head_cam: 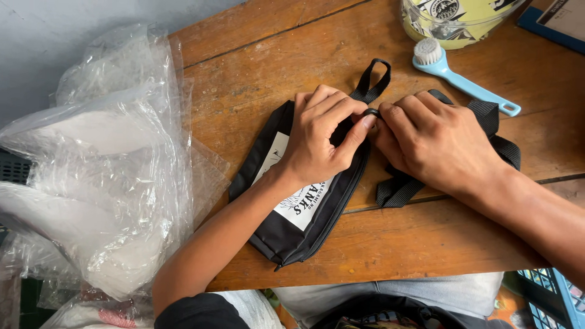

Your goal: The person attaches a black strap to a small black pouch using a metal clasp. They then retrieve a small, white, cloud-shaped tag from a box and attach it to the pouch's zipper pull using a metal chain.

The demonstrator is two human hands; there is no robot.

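Head view: my left hand (320, 137) pins the black pouch (286, 231) to the counter (396, 244), its fingers (356, 131) and my right hand (436, 143) pinched together on the small ring (372, 112) joining its webbing strap (399, 189).

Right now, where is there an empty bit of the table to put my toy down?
Bare wood shows on the table behind the black pouch, between the plastic bags and the blue brush. Another patch lies near the front edge, under the right forearm. The middle is crowded: both hands and the strap.
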